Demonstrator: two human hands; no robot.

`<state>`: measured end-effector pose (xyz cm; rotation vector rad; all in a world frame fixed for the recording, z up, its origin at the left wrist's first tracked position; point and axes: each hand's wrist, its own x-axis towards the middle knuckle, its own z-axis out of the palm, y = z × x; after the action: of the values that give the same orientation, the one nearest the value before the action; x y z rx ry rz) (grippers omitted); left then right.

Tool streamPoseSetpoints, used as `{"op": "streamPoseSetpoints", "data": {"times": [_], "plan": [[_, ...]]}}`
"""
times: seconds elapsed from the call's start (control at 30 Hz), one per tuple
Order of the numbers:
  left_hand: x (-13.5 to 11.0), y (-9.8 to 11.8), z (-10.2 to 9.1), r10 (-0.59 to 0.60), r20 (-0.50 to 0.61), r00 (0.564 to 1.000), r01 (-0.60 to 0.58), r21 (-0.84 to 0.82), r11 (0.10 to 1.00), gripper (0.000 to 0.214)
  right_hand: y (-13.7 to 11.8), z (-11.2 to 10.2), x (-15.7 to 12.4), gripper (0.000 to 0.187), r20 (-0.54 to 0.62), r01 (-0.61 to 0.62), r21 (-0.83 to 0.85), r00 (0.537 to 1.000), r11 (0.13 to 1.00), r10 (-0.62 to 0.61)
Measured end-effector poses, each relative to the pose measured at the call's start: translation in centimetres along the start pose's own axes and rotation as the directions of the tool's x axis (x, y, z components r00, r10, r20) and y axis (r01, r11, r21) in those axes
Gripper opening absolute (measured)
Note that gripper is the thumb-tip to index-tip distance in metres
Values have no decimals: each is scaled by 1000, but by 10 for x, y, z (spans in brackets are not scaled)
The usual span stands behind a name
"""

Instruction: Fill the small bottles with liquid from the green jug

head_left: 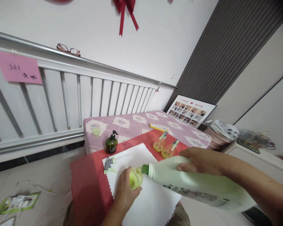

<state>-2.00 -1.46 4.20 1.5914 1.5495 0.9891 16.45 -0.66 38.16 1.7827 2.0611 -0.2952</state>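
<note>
The head view looks forward and down from close above the hands (125, 191), wall (96, 34) beyond them.

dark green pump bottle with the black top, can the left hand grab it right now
Probably not yet: the left hand holds the small see-through yellow-green bottle. Once free, it could likely reach the pump bottle past the grey-and-green spray head.

The pink-patterned table (139, 118) bears a red cloth (89, 179) and a flat yellow case (158, 127).
</note>
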Motion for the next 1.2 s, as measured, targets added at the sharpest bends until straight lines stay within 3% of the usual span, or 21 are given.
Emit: {"op": "streamPoseSetpoints", "data": {"times": [0.1, 1.2], "plan": [[1, 0, 0, -6, 4, 1000, 6, 0, 1000, 91, 2, 0, 1, 30, 71, 13, 36, 997, 999, -16], [-3, 11, -8, -41, 44, 998, 41, -2, 999, 92, 1, -2, 2, 34, 52, 9, 42, 999, 999, -11]]}}
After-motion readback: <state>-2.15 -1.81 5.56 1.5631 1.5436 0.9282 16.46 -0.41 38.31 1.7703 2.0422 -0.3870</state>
